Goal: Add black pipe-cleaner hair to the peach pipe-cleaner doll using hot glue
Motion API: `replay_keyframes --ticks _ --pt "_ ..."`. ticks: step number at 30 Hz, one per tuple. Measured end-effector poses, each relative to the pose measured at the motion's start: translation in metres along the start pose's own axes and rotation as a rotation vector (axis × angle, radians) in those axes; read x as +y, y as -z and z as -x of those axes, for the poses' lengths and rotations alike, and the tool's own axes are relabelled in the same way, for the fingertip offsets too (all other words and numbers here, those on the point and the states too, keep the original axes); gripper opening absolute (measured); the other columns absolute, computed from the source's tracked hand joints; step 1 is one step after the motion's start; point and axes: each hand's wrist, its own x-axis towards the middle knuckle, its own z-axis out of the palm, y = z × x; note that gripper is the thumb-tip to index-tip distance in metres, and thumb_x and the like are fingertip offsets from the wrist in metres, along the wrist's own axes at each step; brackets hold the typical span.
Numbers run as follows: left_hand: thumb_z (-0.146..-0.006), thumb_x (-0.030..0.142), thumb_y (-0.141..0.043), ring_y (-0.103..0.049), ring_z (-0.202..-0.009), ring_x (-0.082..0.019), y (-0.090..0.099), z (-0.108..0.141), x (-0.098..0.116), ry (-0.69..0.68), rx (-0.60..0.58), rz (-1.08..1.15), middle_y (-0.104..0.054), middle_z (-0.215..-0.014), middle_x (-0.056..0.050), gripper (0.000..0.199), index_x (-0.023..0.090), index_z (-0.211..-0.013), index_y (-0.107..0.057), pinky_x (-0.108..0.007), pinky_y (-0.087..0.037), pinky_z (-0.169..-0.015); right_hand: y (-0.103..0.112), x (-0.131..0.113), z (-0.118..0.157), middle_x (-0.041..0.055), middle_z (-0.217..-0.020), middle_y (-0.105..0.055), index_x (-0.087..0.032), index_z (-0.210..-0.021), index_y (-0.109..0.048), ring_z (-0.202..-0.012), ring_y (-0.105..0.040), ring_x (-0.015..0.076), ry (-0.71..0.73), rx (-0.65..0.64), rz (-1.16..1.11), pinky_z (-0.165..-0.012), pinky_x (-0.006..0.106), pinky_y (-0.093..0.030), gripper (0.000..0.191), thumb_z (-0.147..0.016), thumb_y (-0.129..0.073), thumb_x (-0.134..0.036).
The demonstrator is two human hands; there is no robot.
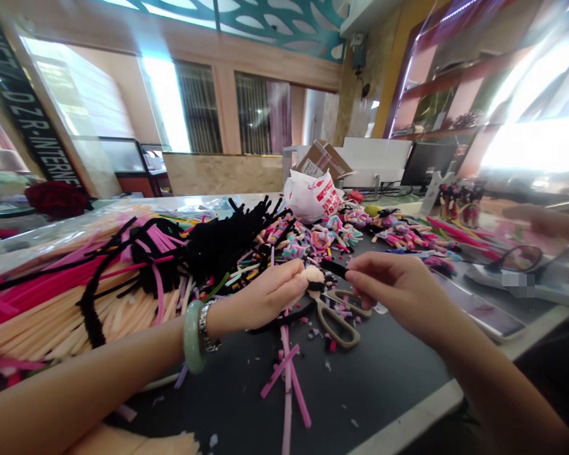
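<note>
My left hand (270, 292), with a green bangle and a silver bracelet at its wrist, pinches a small cream fuzzy piece (313, 274) that has a black band around it. To its right, my right hand (393, 281) has thumb and fingertips closed on the end of a black fuzzy strip (334, 268). The strip runs leftward toward the cream piece. Beige-handled scissors (339, 327) lie on the dark table just below and between both hands. Pink stems (287, 385) lie crossed on the table in front of my left hand.
Bundles of cream stems (42, 322) and black stems (227, 234) cover the left side. Behind the hands are small colourful figures (325, 234) and a white plastic bag (313, 194). A phone (478, 303) lies at right, near another person's blurred hand (550, 221).
</note>
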Motion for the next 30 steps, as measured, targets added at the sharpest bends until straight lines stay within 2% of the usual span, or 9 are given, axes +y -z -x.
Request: replay_keyframes --ticks 4,8,14,19,25,30 --pt "-0.092 0.050 -0.030 -0.025 -0.045 -0.008 0.003 -0.004 -0.016 0.023 0.011 0.280 -0.031 -0.060 0.007 0.034 0.018 -0.087 -0.043 -0.024 -0.018 -0.041 0.001 -0.005 0.001 -0.0028 -0.059 -0.055 -0.019 -0.074 -0.064 -0.052 -0.050 0.0096 0.006 0.039 -0.020 -0.047 0.020 -0.039 0.016 -0.081 -0.061 -0.034" --pt "-0.092 0.049 -0.032 -0.022 -0.041 -0.006 0.008 -0.005 -0.019 0.054 -0.026 0.348 -0.035 -0.062 0.006 0.033 0.019 -0.092 -0.043 -0.023 -0.015 -0.037 0.001 -0.009 0.003 -0.0023 -0.062 -0.055 -0.019 -0.073 -0.066 -0.053 -0.046 0.0090 -0.003 0.069 -0.094 -0.047 0.020 -0.036 0.015 -0.078 -0.064 -0.033" --pt "-0.092 0.048 -0.033 -0.030 -0.053 -0.010 0.006 0.000 -0.001 0.011 -0.068 0.166 -0.034 -0.063 0.005 0.034 0.017 -0.083 -0.044 -0.023 -0.026 -0.048 -0.009 -0.009 0.005 -0.0037 -0.058 -0.052 -0.018 -0.070 -0.067 -0.051 -0.044 0.0077 -0.021 -0.052 -0.233 -0.046 0.019 -0.035 0.014 -0.073 -0.071 -0.032" --pt "-0.094 0.047 -0.030 -0.034 -0.064 -0.012 0.005 0.000 0.002 -0.005 -0.095 0.028 -0.039 -0.071 0.002 0.034 0.018 -0.081 -0.042 -0.025 -0.030 -0.057 -0.015 -0.008 0.004 -0.0032 -0.060 -0.055 -0.017 -0.077 -0.067 -0.052 -0.047 0.0083 -0.020 -0.065 -0.245 -0.047 0.019 -0.038 0.016 -0.072 -0.073 -0.030" --pt "-0.095 0.045 -0.029 -0.035 -0.067 -0.013 0.005 0.000 0.006 0.007 -0.108 -0.012 -0.039 -0.074 0.002 0.032 0.018 -0.082 -0.041 -0.025 -0.031 -0.059 -0.016 -0.008 0.005 -0.0020 -0.061 -0.054 -0.017 -0.079 -0.068 -0.052 -0.044 0.0093 0.034 -0.059 -0.150 -0.046 0.021 -0.036 0.011 -0.076 -0.068 -0.027" --pt "-0.096 0.043 -0.028 -0.037 -0.070 -0.014 0.005 0.000 0.004 -0.001 -0.109 -0.042 -0.041 -0.076 0.001 0.032 0.018 -0.083 -0.043 -0.026 -0.032 -0.062 -0.014 -0.009 0.007 -0.0008 -0.065 -0.061 -0.019 -0.082 -0.074 -0.055 -0.047 0.0099 0.156 -0.013 0.033 -0.049 0.022 -0.035 0.011 -0.080 -0.064 -0.023"
